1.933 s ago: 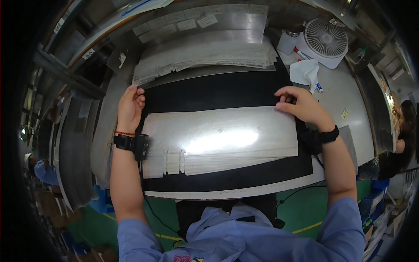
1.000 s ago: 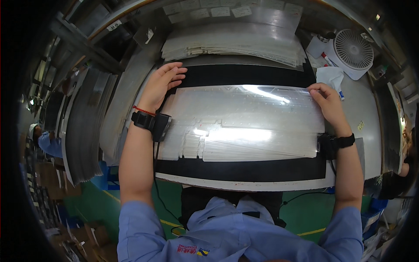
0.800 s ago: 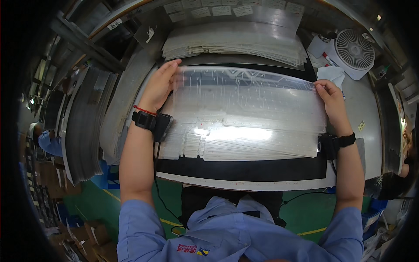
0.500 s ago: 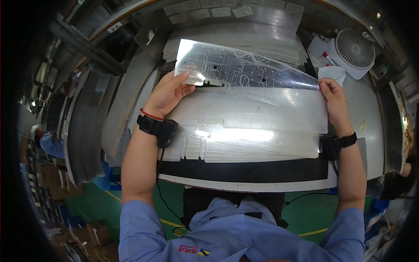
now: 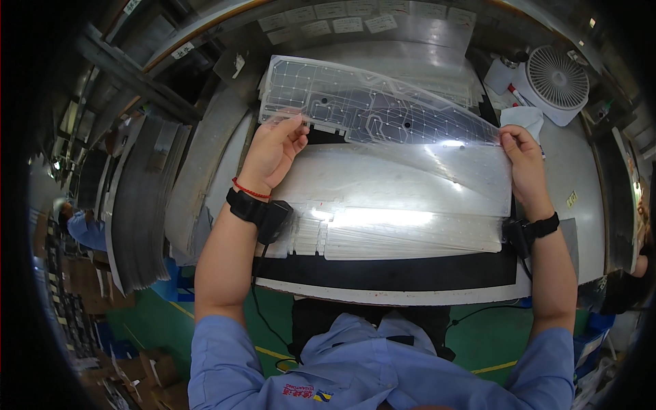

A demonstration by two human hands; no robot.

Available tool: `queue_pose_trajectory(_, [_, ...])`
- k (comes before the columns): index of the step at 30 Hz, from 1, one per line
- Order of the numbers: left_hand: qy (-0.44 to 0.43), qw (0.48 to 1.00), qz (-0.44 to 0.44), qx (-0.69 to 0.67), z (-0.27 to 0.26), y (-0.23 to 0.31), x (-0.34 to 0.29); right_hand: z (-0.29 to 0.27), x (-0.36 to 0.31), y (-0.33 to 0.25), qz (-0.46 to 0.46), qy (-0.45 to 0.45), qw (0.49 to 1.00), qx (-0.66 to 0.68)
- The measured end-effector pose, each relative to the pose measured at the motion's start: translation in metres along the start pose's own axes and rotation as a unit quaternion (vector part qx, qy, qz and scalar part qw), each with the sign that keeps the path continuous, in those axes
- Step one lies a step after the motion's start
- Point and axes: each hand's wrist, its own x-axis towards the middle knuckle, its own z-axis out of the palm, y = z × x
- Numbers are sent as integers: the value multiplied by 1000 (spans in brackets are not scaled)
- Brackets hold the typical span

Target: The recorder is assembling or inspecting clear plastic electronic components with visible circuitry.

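A clear flexible sheet printed with pale circuit-like lines and dots (image 5: 355,102) is held up, slanting, over the table. My left hand (image 5: 277,147) pinches its lower left edge between thumb and fingers. The sheet's right corner is gripped between the thumb and fingers of my right hand (image 5: 523,157). Beneath it lies a stack of similar clear sheets (image 5: 410,236), fanned at the near edge and glaring in the light. A further pile of sheets (image 5: 437,78) shows behind the raised one. Black straps with small boxes sit on both wrists.
A black mat (image 5: 410,272) lies under the stack. A white round fan (image 5: 557,78) stands at the back right, beside a crumpled white cloth (image 5: 523,119). Tall stacks of grey sheets (image 5: 140,198) stand at the left. Another person's blue sleeve (image 5: 85,231) shows at far left.
My left hand has moved slightly right and down along the sheet's lower edge. The sheet's left end has shifted a little left and up, and its bright glare is gone.
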Motion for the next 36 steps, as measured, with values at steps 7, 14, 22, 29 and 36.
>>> queue_pose_trajectory(7, [7,1000,23,14,-8,-5,4,4,-2,-1,-14,0,1000,-14])
queue_pose_trajectory(14, [13,999,37,23,-8,-5,5,3,-2,0,-9,0,1000,-14])
queue_pose_trajectory(22, [23,999,44,10,-6,-5,5,4,-2,0,-21,0,999,-30])
queue_pose_trajectory(29, [20,998,51,19,-7,-5,5,5,-2,-1,-17,-3,999,-32])
queue_pose_trajectory(36, [6,998,54,6,-8,-6,6,2,-2,0,-17,-4,999,-29])
